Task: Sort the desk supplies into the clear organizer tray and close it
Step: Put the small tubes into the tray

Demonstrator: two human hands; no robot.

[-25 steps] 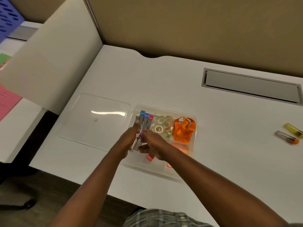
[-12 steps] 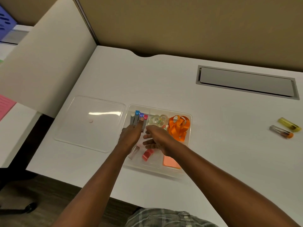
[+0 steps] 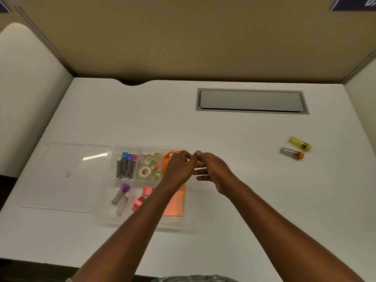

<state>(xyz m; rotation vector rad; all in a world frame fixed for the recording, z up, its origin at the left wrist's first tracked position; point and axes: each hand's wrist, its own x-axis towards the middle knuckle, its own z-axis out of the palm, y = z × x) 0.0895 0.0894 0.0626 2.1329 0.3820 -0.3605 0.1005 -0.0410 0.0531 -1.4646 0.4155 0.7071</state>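
The clear organizer tray point(image 3: 105, 216) lies open on the white desk. Its back compartments hold several capped tubes point(image 3: 126, 165), tape rolls point(image 3: 146, 169) and an orange ribbon point(image 3: 168, 157). In front lie a purple-capped tube point(image 3: 121, 193), a red ribbon roll point(image 3: 140, 202) and orange sticky notes point(image 3: 177, 204). Its clear lid point(image 3: 61, 176) lies flat just to the left. My left hand point(image 3: 179, 167) hovers over the tray's right rear corner, fingers loosely curled, holding nothing. My right hand point(image 3: 213, 171) is just right of the tray, relaxed, its thumb near the left fingertips.
A yellow tube point(image 3: 300, 143) and a grey tube with an orange cap point(image 3: 292, 153) lie on the desk far right. A grey cable hatch point(image 3: 251, 100) sits in the desk at the back. Partition walls enclose the desk behind and on both sides.
Both hands have left the tube compartment and moved right, to the tray's right rear corner. The tubes they handled now lie in the tray. The view has tilted up.
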